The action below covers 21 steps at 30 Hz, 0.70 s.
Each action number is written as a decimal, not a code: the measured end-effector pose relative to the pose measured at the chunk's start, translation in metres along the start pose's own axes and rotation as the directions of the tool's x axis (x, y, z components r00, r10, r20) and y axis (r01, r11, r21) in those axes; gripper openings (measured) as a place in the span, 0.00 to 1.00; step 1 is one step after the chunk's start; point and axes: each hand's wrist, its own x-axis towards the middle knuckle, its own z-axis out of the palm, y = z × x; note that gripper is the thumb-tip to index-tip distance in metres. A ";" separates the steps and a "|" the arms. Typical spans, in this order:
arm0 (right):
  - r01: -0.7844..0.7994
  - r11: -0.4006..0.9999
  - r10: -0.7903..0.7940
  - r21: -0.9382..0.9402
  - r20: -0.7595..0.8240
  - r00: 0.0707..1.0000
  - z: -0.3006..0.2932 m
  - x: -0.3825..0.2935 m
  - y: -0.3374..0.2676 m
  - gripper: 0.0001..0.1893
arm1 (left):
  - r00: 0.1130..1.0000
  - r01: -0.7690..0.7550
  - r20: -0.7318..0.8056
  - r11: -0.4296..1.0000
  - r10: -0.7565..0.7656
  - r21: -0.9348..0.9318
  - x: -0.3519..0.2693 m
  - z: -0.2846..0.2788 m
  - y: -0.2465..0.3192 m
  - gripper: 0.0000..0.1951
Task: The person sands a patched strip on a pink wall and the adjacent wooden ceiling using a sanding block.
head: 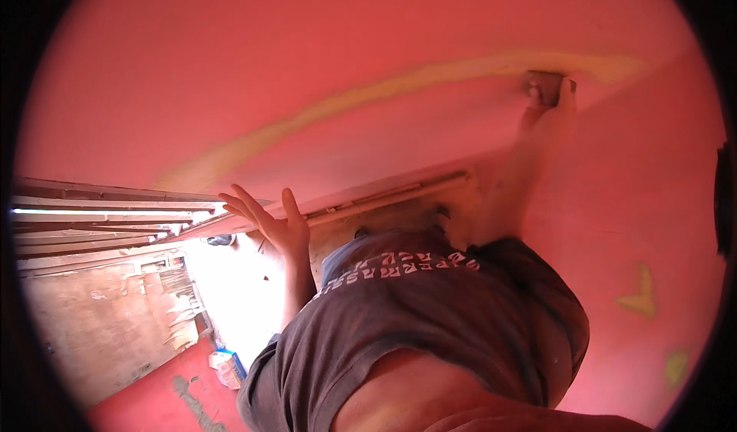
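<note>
My right hand (563, 105) is raised at the upper right, pressing a dark, flat rectangular piece (550, 80) to the red-painted wall (288, 57). That piece resembles sandpaper or a small scraper, but the picture does not settle which. It lies at the lower edge of a long yellowish band (357, 93) that curves across the paint. My left hand (282, 224), held up at the left, has its fingers spread with nothing in them. Its fingertips are near the lower wall; whether they touch it cannot be told.
At the left are dark slats (103, 224) and a bright opening (242, 288). Beside it hangs a worn wooden panel (103, 322). A blue and white box (227, 367) stands below. A pipe (391, 194) runs along the wall's base. The adjoining red wall (610, 201) bears yellowish patches.
</note>
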 end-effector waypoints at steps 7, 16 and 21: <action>0.086 0.972 -0.135 0.218 0.222 0.966 0.012 -0.044 0.030 0.11 | 0.985 -0.147 0.079 0.986 0.153 -0.077 0.027 -0.033 -0.038 0.47; 0.015 0.989 -0.050 0.149 0.232 0.971 0.047 -0.109 0.056 0.12 | 0.960 -0.244 0.096 0.955 0.262 -0.165 0.040 -0.040 -0.064 0.51; 0.177 0.980 -0.164 -0.089 0.141 0.976 0.071 -0.147 0.075 0.12 | 0.947 -0.300 0.069 0.940 0.314 -0.160 0.041 -0.040 -0.084 0.49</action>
